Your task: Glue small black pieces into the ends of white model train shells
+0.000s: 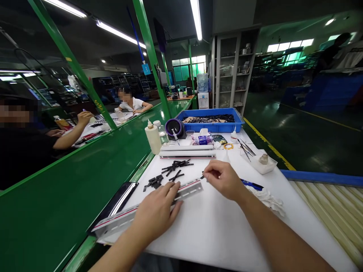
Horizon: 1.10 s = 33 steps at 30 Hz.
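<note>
A long grey metal rail (189,190) with a red line and slots lies slantwise across the white worktop. My left hand (159,207) grips it near the middle, fingers over the top and thumb along the near side. Just beyond the rail's right end, my right hand (222,177) is closed in a pinch on a small black piece (202,175). Loose black strips (176,165) lie in a pile behind the rail, and shorter black pieces (155,182) lie left of them. Two more rails (187,155) rest side by side farther back.
At the back stands a blue tray (238,126) of black parts, with a cream squeeze bottle (153,139) to its left. Tweezers (247,147), a white dish (268,166), a blue pen (252,184) and crumpled tissue (268,200) lie right. Across the green partition (85,181) two people sit.
</note>
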Motion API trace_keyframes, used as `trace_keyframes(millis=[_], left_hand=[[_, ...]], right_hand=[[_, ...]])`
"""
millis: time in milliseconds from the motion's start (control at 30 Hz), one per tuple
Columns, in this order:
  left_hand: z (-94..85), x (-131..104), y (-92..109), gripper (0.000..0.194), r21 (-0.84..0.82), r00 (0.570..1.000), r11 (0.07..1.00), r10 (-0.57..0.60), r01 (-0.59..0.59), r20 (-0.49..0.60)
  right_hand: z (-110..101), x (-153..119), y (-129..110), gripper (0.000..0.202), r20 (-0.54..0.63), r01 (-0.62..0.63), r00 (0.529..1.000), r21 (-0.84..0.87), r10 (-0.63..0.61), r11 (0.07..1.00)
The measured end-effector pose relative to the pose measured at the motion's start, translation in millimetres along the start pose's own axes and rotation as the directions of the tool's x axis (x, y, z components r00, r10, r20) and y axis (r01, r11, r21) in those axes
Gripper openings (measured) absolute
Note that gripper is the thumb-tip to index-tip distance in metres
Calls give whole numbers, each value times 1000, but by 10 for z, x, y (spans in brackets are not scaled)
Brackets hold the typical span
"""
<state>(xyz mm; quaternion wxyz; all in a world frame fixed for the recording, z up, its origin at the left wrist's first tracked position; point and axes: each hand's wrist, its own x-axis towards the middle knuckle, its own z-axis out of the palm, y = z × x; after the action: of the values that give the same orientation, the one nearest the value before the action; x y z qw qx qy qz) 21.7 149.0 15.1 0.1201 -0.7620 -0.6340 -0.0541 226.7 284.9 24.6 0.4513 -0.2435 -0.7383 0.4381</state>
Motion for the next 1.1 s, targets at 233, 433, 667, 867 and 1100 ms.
trace_keyframes(millis=[233,433,667,867,1100], left_hand=[[3,-200,-182,36,10,978,984,-177,177,111],[143,-140,-86,41,-12,997,999,-33,33,-72],[130,8,-74,45,1,991,994,110,-111,80],[101,136,35,46,14,991,1000,1,-3,137],[107,239,88,48,-13,987,999,-30,32,156]], right_hand=[[349,-156,99,18,367,338,915,-464,-170,819],[426,-152,207,22,482,417,872,-642,-84,643],[392,-160,197,22,458,384,884,-595,-94,706],[-7,31,250,19,-196,126,947,-496,-253,859],[-359,202,546,50,-557,-348,828,-432,58,832]])
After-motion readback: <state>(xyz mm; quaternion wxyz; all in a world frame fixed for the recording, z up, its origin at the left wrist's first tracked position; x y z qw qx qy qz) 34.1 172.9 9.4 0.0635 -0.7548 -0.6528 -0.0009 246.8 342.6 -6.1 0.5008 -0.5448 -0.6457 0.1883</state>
